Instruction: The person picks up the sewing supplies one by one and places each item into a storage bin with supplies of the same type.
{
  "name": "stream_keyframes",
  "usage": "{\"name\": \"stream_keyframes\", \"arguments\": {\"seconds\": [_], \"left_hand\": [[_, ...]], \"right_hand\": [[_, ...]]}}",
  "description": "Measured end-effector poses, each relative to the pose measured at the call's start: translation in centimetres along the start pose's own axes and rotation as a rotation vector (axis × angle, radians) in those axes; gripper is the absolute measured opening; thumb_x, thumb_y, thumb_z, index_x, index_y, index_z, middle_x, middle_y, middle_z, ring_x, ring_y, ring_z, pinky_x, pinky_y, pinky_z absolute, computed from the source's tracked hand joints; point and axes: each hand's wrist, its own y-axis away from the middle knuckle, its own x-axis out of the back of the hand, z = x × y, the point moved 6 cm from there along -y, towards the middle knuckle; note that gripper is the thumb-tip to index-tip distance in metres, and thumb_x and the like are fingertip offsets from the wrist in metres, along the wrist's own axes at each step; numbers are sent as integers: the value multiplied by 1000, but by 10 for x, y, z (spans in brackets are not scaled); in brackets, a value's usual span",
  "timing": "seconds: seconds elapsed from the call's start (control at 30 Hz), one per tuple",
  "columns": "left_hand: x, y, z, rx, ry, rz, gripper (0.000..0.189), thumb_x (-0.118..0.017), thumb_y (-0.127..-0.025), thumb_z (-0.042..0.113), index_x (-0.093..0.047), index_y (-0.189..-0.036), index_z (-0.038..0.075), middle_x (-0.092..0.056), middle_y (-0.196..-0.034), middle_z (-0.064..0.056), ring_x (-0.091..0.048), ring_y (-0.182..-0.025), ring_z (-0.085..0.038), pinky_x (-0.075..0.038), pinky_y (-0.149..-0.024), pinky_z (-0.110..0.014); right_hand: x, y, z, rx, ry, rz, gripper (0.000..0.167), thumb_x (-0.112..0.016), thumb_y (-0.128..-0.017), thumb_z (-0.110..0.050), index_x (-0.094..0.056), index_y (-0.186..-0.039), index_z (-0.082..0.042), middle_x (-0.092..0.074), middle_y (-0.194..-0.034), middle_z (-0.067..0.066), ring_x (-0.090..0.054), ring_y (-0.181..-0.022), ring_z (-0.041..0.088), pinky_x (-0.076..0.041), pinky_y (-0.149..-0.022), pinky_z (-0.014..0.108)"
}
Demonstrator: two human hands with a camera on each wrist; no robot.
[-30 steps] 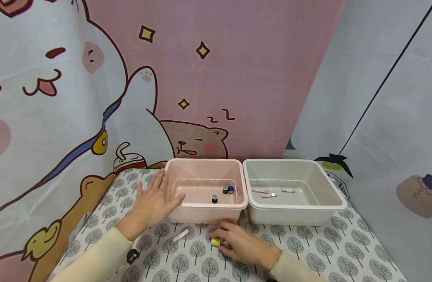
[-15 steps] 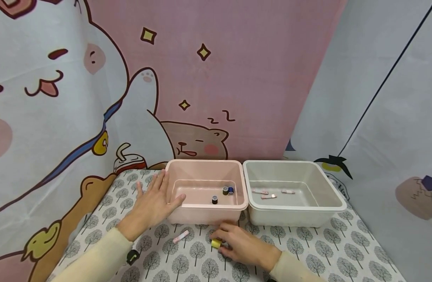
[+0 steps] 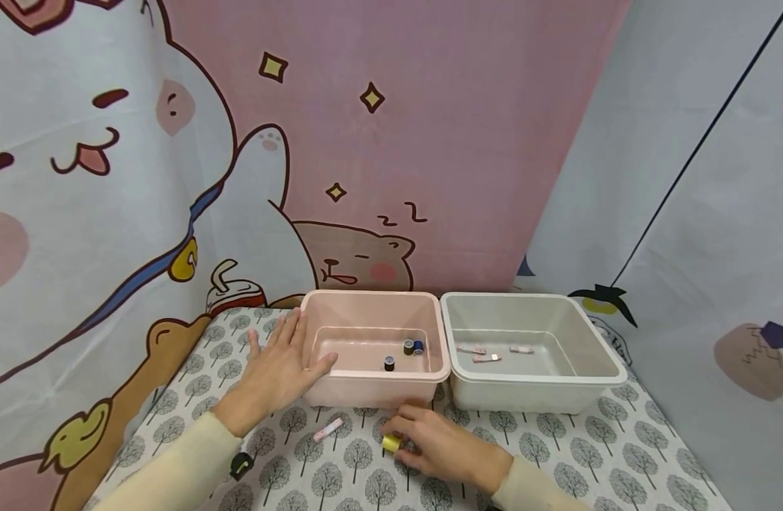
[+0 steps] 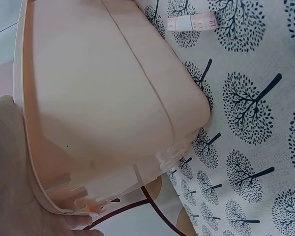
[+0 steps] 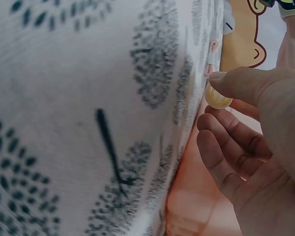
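Note:
My left hand (image 3: pixel 272 380) rests with straight fingers at the left end of the pink bin (image 3: pixel 373 383), its thumb over the front rim. In the left wrist view, that hand (image 4: pixel 19 182) lies along the bin's rim. My right hand (image 3: pixel 439 447) pinches a yellow thread spool (image 3: pixel 391 443) between thumb and fingers, low over the cloth in front of the bin. The right wrist view shows the end of the spool (image 5: pixel 218 100) beside the thumb. A small folded pink-and-white tape measure (image 3: pixel 328 429) lies between the hands; its printed numbers show in the left wrist view.
Three dark thread spools (image 3: pixel 409 347) lie in the pink bin. Beside it on the right, a white bin (image 3: pixel 538 394) holds three small pink tape measures (image 3: pixel 487 358). The tree-print tablecloth (image 3: pixel 327 479) covers the table, with a cartoon curtain (image 3: pixel 468 142) behind.
The head view has tilted very slightly. Both hands stay where they were, the right one still pinching the yellow thread spool, which has turned a little.

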Motion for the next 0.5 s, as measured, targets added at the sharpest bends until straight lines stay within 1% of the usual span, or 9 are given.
{"name": "stream_keyframes", "arguments": {"seconds": [0.2, 0.23, 0.33, 0.43, 0.47, 0.5], "left_hand": [[-1, 0, 0, 0, 1, 4, 115, -42, -113, 84, -20, -184, -3, -13, -195, -22, -18, -181, -53, 0, -134, -95], [-1, 0, 0, -2, -1, 7, 115, -41, -113, 84, -20, -184, -3, -14, -195, -23, -18, -181, -53, 0, -134, -95], [-1, 0, 0, -5, -5, 11, 115, -41, -113, 85, -20, -184, -3, -14, -195, -23, -18, -181, -52, 0, -134, -95], [0, 1, 0, -5, -1, 14, 115, -41, -113, 85, -21, -184, -4, -14, -195, -23, -18, -181, -52, 0, -134, -95], [0, 1, 0, -4, 1, 14, 115, -42, -113, 84, -21, -184, -4, -14, -195, -23, -18, -181, -52, 0, -134, -95], [0, 1, 0, -2, 5, 15, 115, -42, -113, 84, -21, -184, -4, -14, -195, -23, -18, -181, -52, 1, -134, -95]], "right_hand": [[9, 2, -6, 69, -6, 51, 33, -87, -107, -18, -81, -139, -14, -74, -119, -7, -67, -99, -2, -61, -86, 10], [7, 3, -3, 104, 1, 73, 32, -85, -109, -20, -81, -140, -15, -73, -119, -7, -65, -98, -3, -61, -85, 11], [13, 5, -7, 133, 17, 99, 33, -84, -110, -23, -80, -141, -17, -72, -119, -8, -64, -99, -3, -62, -86, 13], [20, 6, -13, 140, 52, 124, 34, -87, -108, -21, -80, -141, -19, -72, -120, -8, -65, -100, -3, -63, -88, 14], [27, 6, -19, 115, 56, 118, 36, -90, -104, -19, -81, -139, -19, -73, -119, -8, -67, -101, -2, -63, -90, 14], [30, 7, -21, 109, 68, 123, 37, -91, -104, -19, -81, -139, -20, -73, -119, -8, -68, -101, -1, -63, -91, 14]]}}
